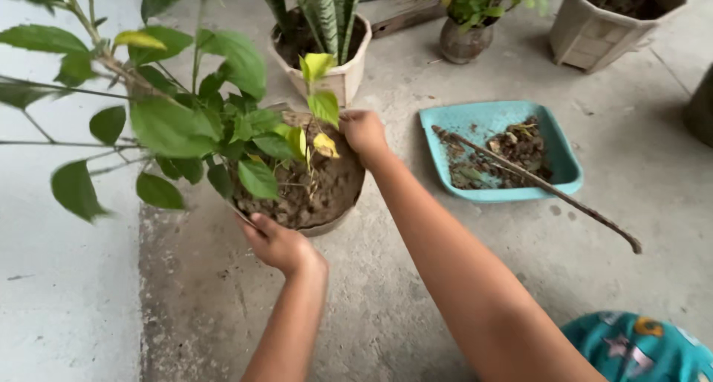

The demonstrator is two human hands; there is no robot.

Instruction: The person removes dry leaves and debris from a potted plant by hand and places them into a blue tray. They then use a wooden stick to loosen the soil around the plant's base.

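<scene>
Both hands on the plant pot, which sits on the concrete floor left of frame centre. Left hand grips the pot rim at 6 o'clock, fingers curled over the near edge. Right hand is clamped on the rim at about 2 o'clock, arm stretched diagonally across the frame from lower right. Hands are well apart, on opposite sides of the pot.

Pot is full of dark lumpy soil. Leafy green plant grows out of it and leans toward 9 o'clock, hiding the pot's left side. A few yellowing leaves near the stem base.

Around the pot:
- 12 o'clock: pale angular pot with a striped upright plant, just beside it.
- 3 o'clock: teal tray holding loose soil and debris, near but apart.
- Long thin stick lies across the tray, far end on the floor past its lower right corner.
- 1 o'clock, farther back: small round pot with green foliage, and another pale angular pot at top right.

Teal patterned fabric at bottom right corner.
</scene>
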